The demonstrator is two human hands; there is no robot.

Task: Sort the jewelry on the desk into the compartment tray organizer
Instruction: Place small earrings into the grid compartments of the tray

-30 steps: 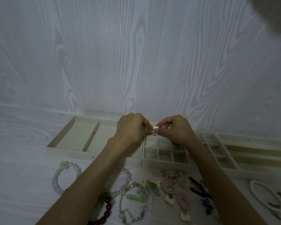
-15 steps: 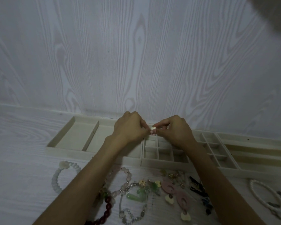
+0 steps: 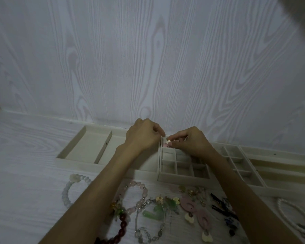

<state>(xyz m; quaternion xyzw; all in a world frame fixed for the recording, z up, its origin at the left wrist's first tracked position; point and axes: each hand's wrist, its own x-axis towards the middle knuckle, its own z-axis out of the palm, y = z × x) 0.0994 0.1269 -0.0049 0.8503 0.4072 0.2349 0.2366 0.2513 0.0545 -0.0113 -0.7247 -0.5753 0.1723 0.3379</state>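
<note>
hidden bits: the left hand (image 3: 144, 136) is turned knuckles-up w/ fingers curled under, so can't tell if it's actually holding anything. tbh its fingertips are lost behind the back of the hand.
right hand (image 3: 190, 141): fingers curling in, thumb + forefinger pinching a small cream-and-pink earring (image 3: 168, 143), too tiny to make out more.
where the earring is: hanging just over the far-left cell of the small-grid tray (image 3: 183, 176), right by the divider next to the left hand. touching the cell floor or not? can't tell.
trays: pale beige, fabric-looking, boxy. wide two-bay tray (image 3: 83, 148) on the left, partly covered by the left forearm; long-slot tray (image 3: 280, 155) on the right is getting cut by the frame edge.
desk (image 3: 25, 155): white woodgrain, same look as the wall behind.
loose stuff near the front edge: frosted white bead bracelet (image 3: 67, 192), pink bead bracelet (image 3: 139, 196) half under the arm, dark red bead strand (image 3: 121, 228) running off the bottom, green chunky piece (image 3: 155, 213), pink oval drop earrings (image 3: 199, 212), black bits (image 3: 222, 206) blurry, white pearl-ish loop (image 3: 292, 215) cropped at right.
top right corner: dark blur, no idea what.
</note>
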